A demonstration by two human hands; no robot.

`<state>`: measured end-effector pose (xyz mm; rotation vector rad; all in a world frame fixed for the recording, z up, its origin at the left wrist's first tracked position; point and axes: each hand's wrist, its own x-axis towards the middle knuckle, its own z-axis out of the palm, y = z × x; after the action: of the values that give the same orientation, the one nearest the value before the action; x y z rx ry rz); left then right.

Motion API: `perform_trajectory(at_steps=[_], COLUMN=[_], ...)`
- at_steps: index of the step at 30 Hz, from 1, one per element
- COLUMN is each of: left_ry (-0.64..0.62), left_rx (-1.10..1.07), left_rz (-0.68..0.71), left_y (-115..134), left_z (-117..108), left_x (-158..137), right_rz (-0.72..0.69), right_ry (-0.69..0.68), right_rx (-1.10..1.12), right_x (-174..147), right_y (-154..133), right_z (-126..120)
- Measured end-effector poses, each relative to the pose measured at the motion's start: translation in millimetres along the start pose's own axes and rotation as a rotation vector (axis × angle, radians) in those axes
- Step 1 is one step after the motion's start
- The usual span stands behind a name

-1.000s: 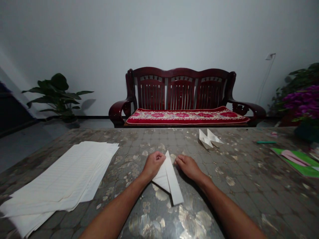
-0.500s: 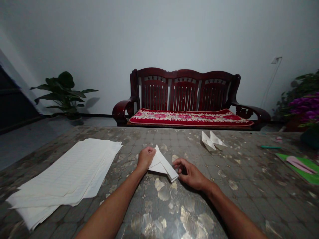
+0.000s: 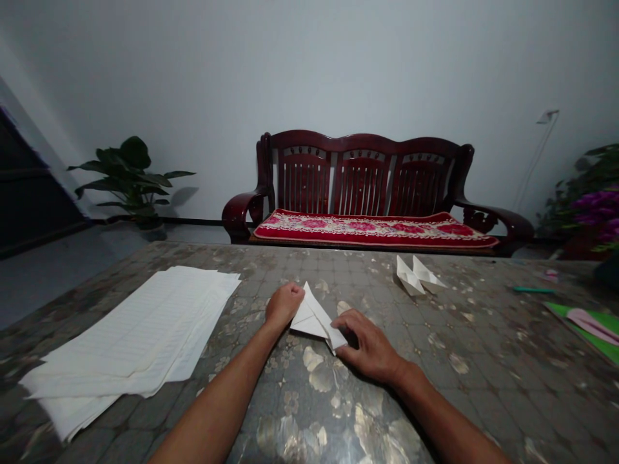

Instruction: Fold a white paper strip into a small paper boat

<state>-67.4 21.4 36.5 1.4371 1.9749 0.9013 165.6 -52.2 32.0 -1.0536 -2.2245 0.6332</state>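
Note:
A white folded sheet of paper [image 3: 312, 317] with a pointed top lies on the patterned tabletop between my hands. Its upper left edge is pinched by my left hand [image 3: 285, 304], whose fingers are curled closed. At the lower right corner, my right hand [image 3: 366, 345] grips the paper flap between thumb and fingers. Farther back to the right stand two folded paper boats [image 3: 418, 277], side by side and touching or nearly so.
A stack of lined paper sheets [image 3: 140, 332] lies on the left of the table [image 3: 232, 432]. At the right are a teal pen [image 3: 533, 290] and a green sheet [image 3: 609, 348] with a pink strip [image 3: 592, 324]. A wooden bench [image 3: 362, 174] stands beyond.
My right hand has moved in from beside the paper and closed on its lower right flap. My left hand keeps its pinch. The whole view has shifted slightly.

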Motion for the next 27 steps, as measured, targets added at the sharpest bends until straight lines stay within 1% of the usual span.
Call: perform_trajectory(at_steps=[4,7,11,14,16,18,20,21,22,24,27], left_ry=[-0.012,-0.019,-0.051,-0.073,-0.036,0.019,0.031,0.013,-0.018,-0.094,-0.207], left_rx=[-0.114,-0.216,-0.359,-0.458,-0.546,-0.615,-0.57,-0.49,-0.392,-0.225,-0.083], left_rz=[0.005,-0.006,-0.002,0.026,0.105,0.228,0.353,0.411,0.483,0.643,0.846], left_y=[-7.2,-11.0,-7.8,0.5,6.3,10.4,11.8,11.6,10.7,7.5,0.8], left_z=[-0.2,1.4,3.1,3.2,3.6,5.5,9.4,11.9,14.6,20.0,25.3], left_x=[6.3,8.8,6.5,0.6,-5.2,-13.5,-24.4,-30.5,-36.6,-47.3,-54.8], right_rz=[-0.003,0.026,0.124,0.247,0.376,0.517,0.623,0.65,0.661,0.647,0.56], right_ry=[0.049,0.097,0.173,0.272,0.341,0.378,0.378,0.374,0.37,0.355,0.277], right_rx=[-0.047,-0.018,0.032,0.079,0.176,0.335,0.486,0.533,0.552,0.522,0.388], right_x=[1.7,3.3,5.1,7.5,10.3,13.3,15.4,15.7,15.6,13.9,10.2], right_y=[-5.4,-6.8,-2.0,3.3,6.2,8.5,10.5,11.4,12.3,13.5,11.2], right_z=[4.6,8.0,11.1,11.2,10.4,9.6,9.8,10.4,11.5,14.4,18.3])
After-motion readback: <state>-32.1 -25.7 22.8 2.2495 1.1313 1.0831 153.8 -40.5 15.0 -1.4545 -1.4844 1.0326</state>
